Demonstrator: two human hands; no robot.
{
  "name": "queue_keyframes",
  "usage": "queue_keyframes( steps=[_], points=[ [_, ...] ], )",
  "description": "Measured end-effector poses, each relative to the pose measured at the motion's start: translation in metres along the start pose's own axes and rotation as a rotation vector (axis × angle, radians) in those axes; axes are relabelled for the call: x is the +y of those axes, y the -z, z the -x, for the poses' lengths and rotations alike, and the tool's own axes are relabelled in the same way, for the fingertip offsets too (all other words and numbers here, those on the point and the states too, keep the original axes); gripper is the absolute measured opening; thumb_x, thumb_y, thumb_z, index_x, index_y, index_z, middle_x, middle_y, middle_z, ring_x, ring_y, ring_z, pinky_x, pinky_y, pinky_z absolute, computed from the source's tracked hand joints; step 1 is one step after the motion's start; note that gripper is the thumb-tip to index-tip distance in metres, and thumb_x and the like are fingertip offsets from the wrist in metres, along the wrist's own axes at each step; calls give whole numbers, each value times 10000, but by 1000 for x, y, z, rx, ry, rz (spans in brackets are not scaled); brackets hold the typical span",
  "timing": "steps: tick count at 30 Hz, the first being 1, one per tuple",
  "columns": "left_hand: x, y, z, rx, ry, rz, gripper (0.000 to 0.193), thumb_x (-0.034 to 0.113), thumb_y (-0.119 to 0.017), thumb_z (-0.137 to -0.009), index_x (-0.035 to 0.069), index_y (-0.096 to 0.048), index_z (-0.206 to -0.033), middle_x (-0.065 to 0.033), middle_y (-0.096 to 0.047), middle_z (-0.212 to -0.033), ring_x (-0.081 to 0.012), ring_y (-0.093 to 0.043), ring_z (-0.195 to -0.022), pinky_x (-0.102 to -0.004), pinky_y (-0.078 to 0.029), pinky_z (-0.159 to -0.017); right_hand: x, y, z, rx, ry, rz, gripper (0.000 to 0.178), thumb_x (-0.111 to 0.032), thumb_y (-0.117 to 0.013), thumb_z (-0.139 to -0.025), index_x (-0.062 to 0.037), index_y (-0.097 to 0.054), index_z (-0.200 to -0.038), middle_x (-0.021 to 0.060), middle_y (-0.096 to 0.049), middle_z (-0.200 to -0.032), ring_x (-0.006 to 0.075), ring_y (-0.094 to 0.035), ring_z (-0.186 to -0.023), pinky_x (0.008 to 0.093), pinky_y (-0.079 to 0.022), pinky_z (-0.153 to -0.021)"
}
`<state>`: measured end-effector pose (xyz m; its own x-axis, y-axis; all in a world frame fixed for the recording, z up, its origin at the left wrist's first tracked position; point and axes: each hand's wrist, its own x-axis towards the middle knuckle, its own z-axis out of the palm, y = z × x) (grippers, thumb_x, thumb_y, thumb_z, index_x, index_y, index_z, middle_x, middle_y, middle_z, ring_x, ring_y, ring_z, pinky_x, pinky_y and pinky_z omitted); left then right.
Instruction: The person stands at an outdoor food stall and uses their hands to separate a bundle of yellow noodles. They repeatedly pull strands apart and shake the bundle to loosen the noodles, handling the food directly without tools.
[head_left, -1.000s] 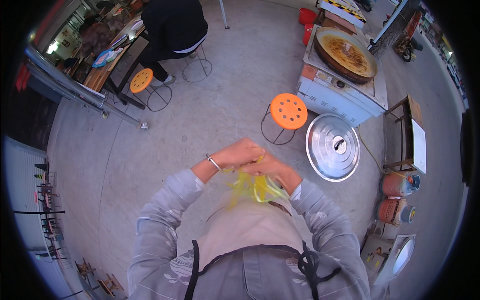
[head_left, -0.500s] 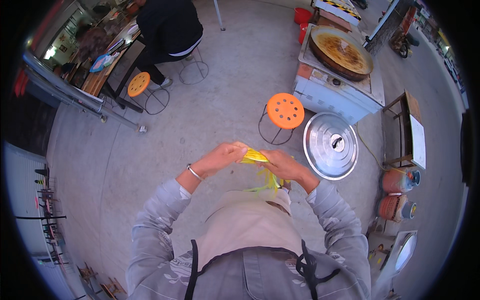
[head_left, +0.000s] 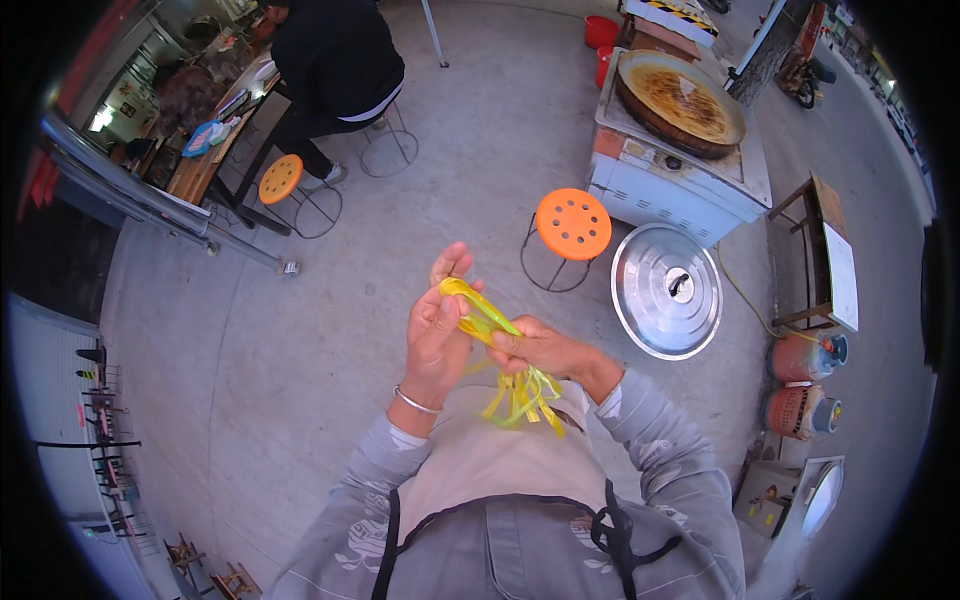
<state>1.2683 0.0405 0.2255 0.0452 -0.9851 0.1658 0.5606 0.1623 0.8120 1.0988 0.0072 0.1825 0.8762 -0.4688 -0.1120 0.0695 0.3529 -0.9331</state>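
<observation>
Strips [head_left: 481,322] loop at the left hand [head_left: 435,340], fingers parted; the right hand [head_left: 545,350] pinches them. Looping seems underway, calling for steady tension.

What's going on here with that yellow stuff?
Someone is handling a bundle of yellow strips with both bare hands. The right hand grips it, with loose ends hanging below; the left hand is at its looped upper end, fingers raised. Ahead, to the right, are an orange stool and a round metal lid. Ahead, to the left, another person sits at a table.
</observation>
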Motion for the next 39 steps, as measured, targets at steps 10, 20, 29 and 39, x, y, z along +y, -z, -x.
queue_keyframes(
  steps=[10, 20, 29, 39],
  points=[
    [-9, 6, -10, 128, 161, 273, 232, 281, -446, -1022, 115, -497, -869, 23, -439, -757, -89, -451, -689, -325, -445, -796, -3, 29, -4, -1, -90, 284, 385, -437, -576, -919, -54, -617, -913, -15, -564, -771, 84, -532, -718, 254, -442, -659],
    [35, 113, -60, 496, 24, 444, 315, 314, -400, -1031, 115, -434, -790, 44, -308, -631, -69, -235, -500, -228, -243, -449, 25, 76, 36, 250, -104, 313, 273, -293, -576, -940, -31, -654, -929, -31, -545, -720, 78, -508, -707, 256, -429, -619],
    [32, 159, -72, 306, 149, 646, 288, 258, -407, -1030, 85, -455, -805, 28, -324, -639, -66, -250, -491, -227, -240, -427, 54, 115, 77, 593, -47, 567, 236, -215, -523, -950, -13, -645, -947, -18, -571, -749, 65, -494, -684, 232, -423, -629],
    [28, 105, -71, 30, 329, 1027, 330, 269, -456, -1017, 97, -362, -752, 42, -268, -645, -53, -215, -474, -212, -215, -418, -2, 54, 21, 256, 166, 312, 409, -194, -662, -863, -20, -572, -1222, 85, -598, -1193, 192, -555, -1113, 342, -442, -957]
  ],
)
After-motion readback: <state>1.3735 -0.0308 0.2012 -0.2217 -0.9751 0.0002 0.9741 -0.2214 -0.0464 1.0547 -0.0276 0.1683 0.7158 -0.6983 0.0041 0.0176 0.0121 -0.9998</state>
